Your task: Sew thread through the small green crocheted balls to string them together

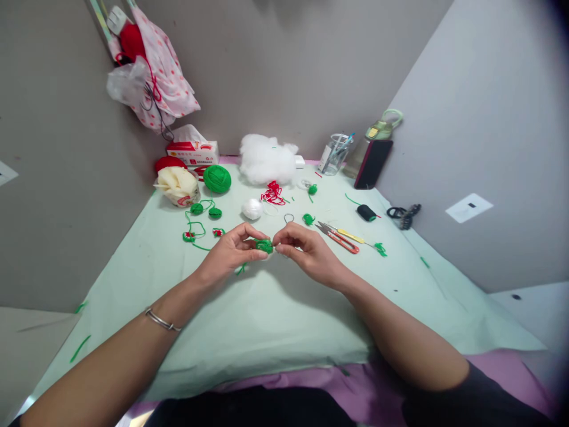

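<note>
My left hand grips a small green crocheted piece between thumb and fingers, over the middle of the table. At its right end, the thumb and forefinger of my right hand are pinched together; what they hold is too small to make out. A dark thread loop shows just behind the right fingers. Left of my hands lie little red-and-green crocheted pieces and small green balls joined by yarn. Orange-handled thread snips and a yellow-handled crochet hook rest to the right.
Behind my hands are a white yarn ball, tangled red yarn, white stuffing and a green yarn ball. A tissue box, a glass jar, a phone and a dark thread spool stand around.
</note>
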Demonstrator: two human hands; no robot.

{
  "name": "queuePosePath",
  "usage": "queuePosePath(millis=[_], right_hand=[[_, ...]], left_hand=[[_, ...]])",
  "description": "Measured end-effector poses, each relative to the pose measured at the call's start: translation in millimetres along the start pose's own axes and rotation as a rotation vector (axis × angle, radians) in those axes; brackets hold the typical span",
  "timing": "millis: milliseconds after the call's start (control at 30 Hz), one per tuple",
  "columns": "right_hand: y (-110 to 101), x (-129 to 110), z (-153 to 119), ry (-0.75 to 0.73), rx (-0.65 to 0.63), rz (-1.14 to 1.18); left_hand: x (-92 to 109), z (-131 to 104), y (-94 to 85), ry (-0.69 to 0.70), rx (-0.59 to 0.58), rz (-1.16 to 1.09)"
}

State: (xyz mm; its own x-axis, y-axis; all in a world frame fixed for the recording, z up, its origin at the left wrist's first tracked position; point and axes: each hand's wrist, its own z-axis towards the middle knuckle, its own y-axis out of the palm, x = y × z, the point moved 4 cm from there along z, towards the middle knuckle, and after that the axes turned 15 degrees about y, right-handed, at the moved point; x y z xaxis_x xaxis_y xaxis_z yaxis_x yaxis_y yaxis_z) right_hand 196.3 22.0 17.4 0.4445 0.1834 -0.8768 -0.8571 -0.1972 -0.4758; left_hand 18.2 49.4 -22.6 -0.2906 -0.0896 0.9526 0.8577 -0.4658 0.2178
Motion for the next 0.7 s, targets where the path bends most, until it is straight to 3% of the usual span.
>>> queuePosePath(millis=[100, 267, 500, 700], right_hand=[[3, 2, 1, 0.028, 0.040, 0.013], [7, 7, 1, 0.080, 0.119, 0.005], [19, -5, -11, -0.294, 0.252, -0.367], [5, -9, -9, -0.359, 0.331, -0.298]], left_hand=[[-1, -1, 0.8, -0.008, -0.005, 0.048], [5, -1, 3.9, 0.103, -0.015, 0.180], [6, -4, 8.1, 0.199, 0.018, 0.338], [13, -3, 12.7, 0.080, -0.191, 0.146]])
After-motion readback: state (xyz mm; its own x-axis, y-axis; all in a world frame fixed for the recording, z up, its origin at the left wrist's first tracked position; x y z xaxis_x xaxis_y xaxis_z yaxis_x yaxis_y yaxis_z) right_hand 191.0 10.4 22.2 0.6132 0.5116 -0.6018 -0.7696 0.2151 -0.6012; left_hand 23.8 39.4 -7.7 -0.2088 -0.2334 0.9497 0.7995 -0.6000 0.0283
